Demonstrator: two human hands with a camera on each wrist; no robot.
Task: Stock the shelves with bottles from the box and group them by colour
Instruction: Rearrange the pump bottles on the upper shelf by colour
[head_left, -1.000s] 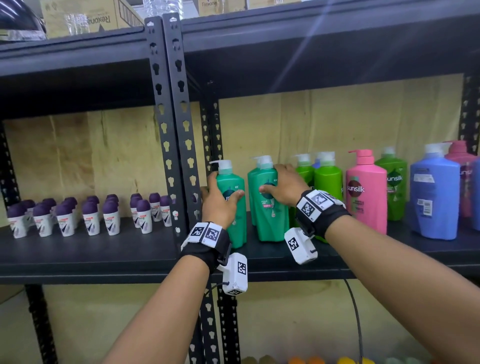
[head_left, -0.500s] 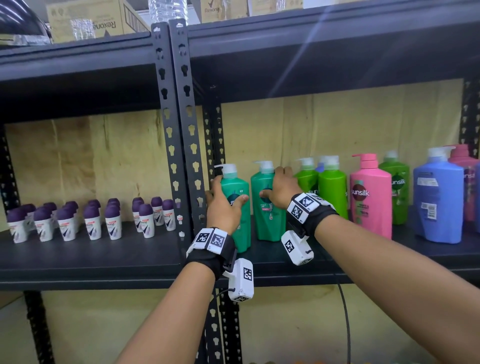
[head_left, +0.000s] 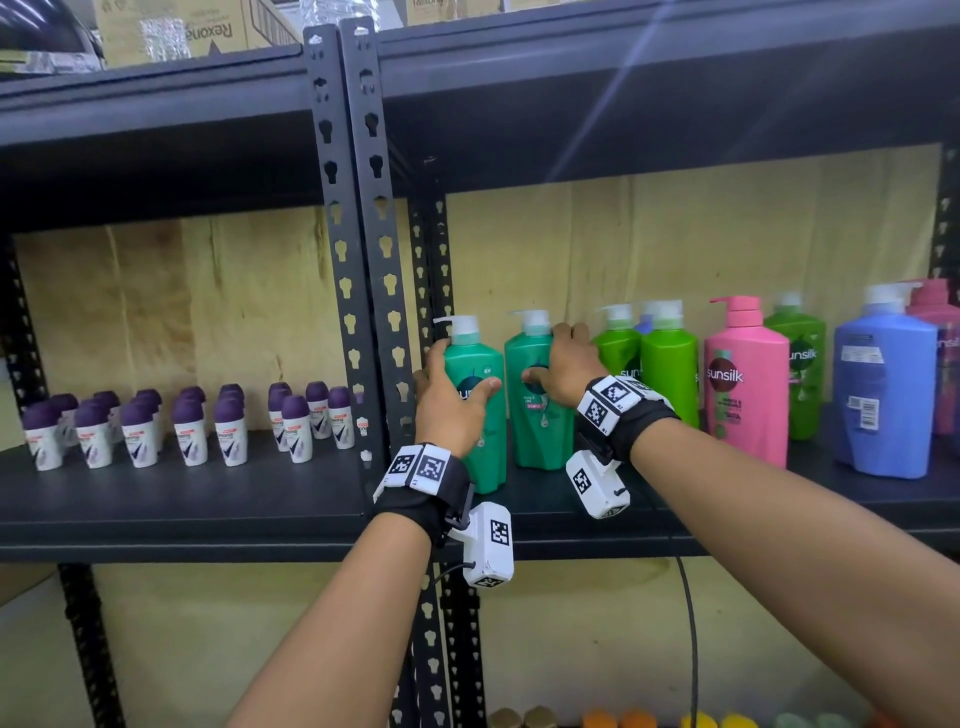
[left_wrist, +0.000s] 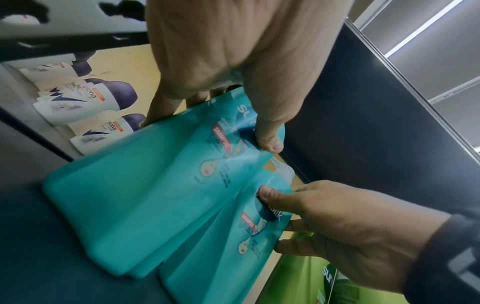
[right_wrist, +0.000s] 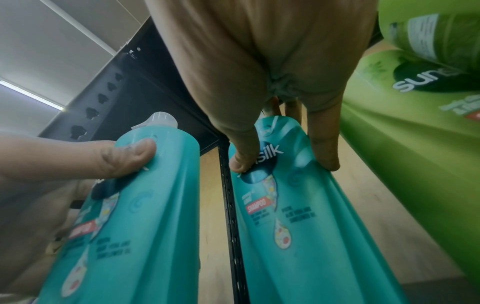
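Two teal shampoo bottles with white pumps stand upright side by side on the dark shelf (head_left: 208, 499), just right of the upright post (head_left: 358, 260). My left hand (head_left: 452, 400) grips the left teal bottle (head_left: 478, 358) near its shoulder, thumb on the label. In the left wrist view that bottle (left_wrist: 142, 195) sits under my left hand (left_wrist: 207, 131). My right hand (head_left: 561, 369) grips the right teal bottle (head_left: 540, 436); the right wrist view shows thumb and fingers of my right hand (right_wrist: 284, 162) round the right bottle (right_wrist: 298, 226).
Light green bottles (head_left: 667, 374) stand right of the teal pair, then a pink bottle (head_left: 745, 395), another green one and a blue bottle (head_left: 883, 405). Several purple-capped roll-ons (head_left: 187, 431) fill the left bay. Cardboard boxes (head_left: 197, 26) sit on the top shelf.
Both hands keep their hold on the same two teal bottles. The bottles stay upright in about the same spot; only the head view has shifted slightly.
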